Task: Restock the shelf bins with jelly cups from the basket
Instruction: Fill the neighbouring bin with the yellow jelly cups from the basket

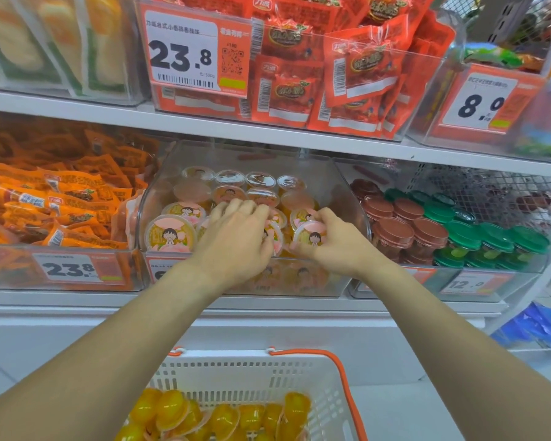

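Note:
Both my hands are inside a clear plastic shelf bin [360, 218] on the middle shelf, filled with several yellow jelly cups [170, 233] that have cartoon lids. My right hand [334, 241] grips one jelly cup [310, 237] at the bin's front right, its lid facing me. My left hand [236, 237] lies palm down over the cups in the middle of the bin, fingers curled over them; what it holds is hidden. Below, a white basket [252, 374] with orange handles holds several more yellow jelly cups [172, 412].
Orange snack packets [61, 202] fill the bin to the left. Brown-lidded [398, 230] and green-lidded cups [497, 240] fill the bin to the right. Red snack packs [331, 74] sit on the shelf above, behind price tags. A wire mesh panel [490, 192] stands at the right.

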### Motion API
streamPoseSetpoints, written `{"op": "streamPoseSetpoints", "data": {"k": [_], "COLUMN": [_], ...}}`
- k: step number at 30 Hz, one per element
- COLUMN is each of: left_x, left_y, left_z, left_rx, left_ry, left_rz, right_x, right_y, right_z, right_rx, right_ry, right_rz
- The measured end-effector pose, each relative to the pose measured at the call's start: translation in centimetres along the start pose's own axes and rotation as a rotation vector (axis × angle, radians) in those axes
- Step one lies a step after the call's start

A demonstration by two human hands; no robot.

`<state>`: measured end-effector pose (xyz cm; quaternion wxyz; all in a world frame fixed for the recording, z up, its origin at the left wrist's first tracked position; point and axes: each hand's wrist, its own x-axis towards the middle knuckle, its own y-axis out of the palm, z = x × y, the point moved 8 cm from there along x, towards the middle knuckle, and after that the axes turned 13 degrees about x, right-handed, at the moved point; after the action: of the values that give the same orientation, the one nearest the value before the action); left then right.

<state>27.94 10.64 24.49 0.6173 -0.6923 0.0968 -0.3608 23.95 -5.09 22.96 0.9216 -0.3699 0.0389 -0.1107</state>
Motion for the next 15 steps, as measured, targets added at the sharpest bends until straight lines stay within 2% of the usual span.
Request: {"op": "streamPoseSetpoints", "data": {"k": [5,8,15], "left_x": [0.0,-0.1,-0.2], "left_y": [-0.2,0.0,0.5], "left_z": [-0.8,-1.8,-1.9], "left_rx": [-0.011,-0.017,0.010], "left_ry": [0.048,0.107,0.102], "left_rz": [0.003,0.027,0.089], "right_x": [-0.3,-0.2,-0.1], "right_y": [-0.4,-0.4,-0.6], "right_z": [0.8,0.6,-0.6], "right_rx": [0.033,0.044,0.146], "right_ry": [-0.092,-0.080,-0.039], "right_rz": [-0.034,0.013,-0.004]}}
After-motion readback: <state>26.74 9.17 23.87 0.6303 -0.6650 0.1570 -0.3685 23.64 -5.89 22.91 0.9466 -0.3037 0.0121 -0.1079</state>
